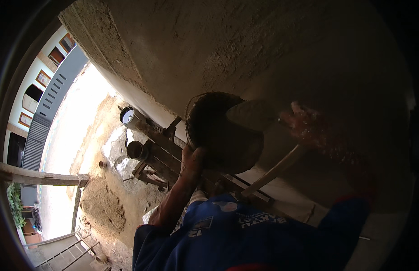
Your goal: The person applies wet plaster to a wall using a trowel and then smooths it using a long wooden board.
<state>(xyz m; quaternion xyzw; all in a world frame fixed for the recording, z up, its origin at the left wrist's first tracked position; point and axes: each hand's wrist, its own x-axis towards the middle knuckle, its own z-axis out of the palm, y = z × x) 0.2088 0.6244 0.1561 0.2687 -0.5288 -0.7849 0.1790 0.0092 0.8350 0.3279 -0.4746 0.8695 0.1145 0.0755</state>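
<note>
My left hand [192, 158] is closed on the near left rim of a dark round bucket [189, 124], which is tilted in front of me. Dark, wet-looking mortar seems to coat its inside, though deep shade hides how much it holds. My right hand [302, 121], spattered and wet, grips a trowel whose handle is mostly hidden in the fist. The broad trowel blade [251, 113] reaches left over the bucket's opening. Beyond both hands rises a rough plastered wall [245, 49], in deep shadow on the right.
Wooden scaffold planks [162, 140] lie below me, beside a pail [127, 115] and a second bucket [136, 150]. A slanted timber [275, 170] stands near my right arm. Lower left are a sand heap [101, 205], a wooden post [42, 176] and a ladder-like frame [69, 253].
</note>
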